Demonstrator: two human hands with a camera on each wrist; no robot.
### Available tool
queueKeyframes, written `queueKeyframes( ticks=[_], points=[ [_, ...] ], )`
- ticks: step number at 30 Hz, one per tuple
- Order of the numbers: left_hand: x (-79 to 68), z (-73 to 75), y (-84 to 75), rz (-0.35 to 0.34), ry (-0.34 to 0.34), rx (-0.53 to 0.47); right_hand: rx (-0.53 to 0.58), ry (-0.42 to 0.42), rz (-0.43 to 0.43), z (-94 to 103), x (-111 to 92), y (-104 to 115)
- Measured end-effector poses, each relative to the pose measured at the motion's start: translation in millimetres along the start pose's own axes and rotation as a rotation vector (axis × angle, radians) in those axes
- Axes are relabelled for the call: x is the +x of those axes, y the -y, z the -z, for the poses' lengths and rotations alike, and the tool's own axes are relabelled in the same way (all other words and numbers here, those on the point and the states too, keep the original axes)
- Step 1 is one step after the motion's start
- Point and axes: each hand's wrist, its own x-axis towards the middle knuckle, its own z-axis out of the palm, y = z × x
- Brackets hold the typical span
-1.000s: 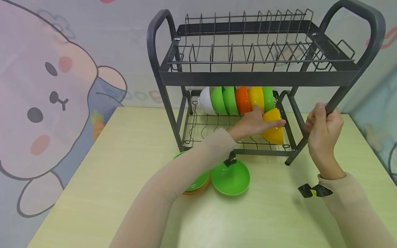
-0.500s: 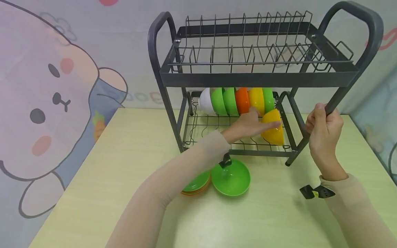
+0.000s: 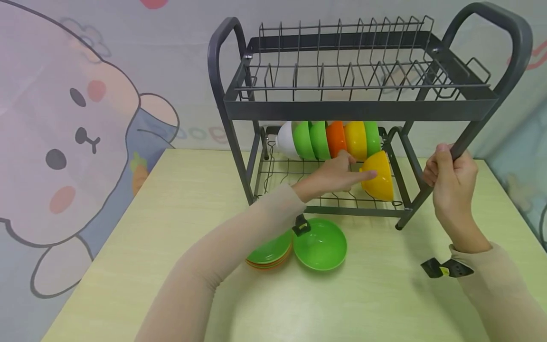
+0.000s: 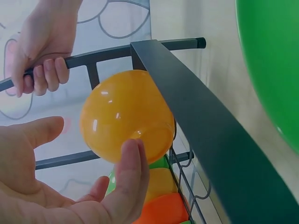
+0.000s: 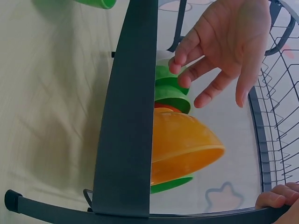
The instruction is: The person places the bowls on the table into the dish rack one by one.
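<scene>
One yellow bowl (image 3: 380, 178) — left hand (image 3: 328, 177) near it, splayed — right hand (image 3: 455, 187) clamped round a rack post (image 3: 470, 135).

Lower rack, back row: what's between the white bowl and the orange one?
Two green bowls, tipped on their sides, sit between the white bowl and the orange bowl; the head view shows it.

Right hand (image 5: 282, 199) cropped in right-wrist view

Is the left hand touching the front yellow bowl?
Apart. The right wrist view shows a gap of bare background between the left hand and the front yellow bowl.
</scene>
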Motion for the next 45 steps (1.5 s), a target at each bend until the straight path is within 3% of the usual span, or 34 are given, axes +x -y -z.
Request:
queueKeyframes(
  ticks=[6, 12, 17, 23, 26, 30, 37, 45],
  points=[
    [-7.6, 3.1, 0.9, -0.025, 0.029, -0.046, -0.013, -0.012, -0.079, 5.3, -1.4, 4.1],
    [-16.1, 5.6, 2.8, -0.079, 0.077, -0.123, -0.151, -0.001, -0.076, 8.2, -4.3, 8.2],
    [-22.4, 8.9, 6.2, -0.09, 0.098, -0.185, -0.302, -0.005, -0.054, 10.0, -7.2, 12.8],
    [-28.6, 13.5, 9.4, -0.078, 0.117, -0.231, -0.588, -0.034, -0.004, 11.7, -10.2, 20.2],
    [-31.7, 15.3, 10.6, -0.083, 0.139, -0.244, -0.636, -0.082, 0.026, 11.1, -12.7, 25.7],
    [-35.1, 16.7, 11.5, -0.094, 0.151, -0.26, -0.611, -0.13, 0.111, 7.8, -17.5, 31.1],
    [-38.8, 19.3, 14.1, -0.093, 0.158, -0.292, -0.437, -0.106, 0.332, -1.7, -29.0, 30.1],
    [-46.0, 23.7, 19.2, -0.095, 0.18, -0.33, -0.334, -0.059, 0.42, -16.8, -44.9, 33.7]
  ],
)
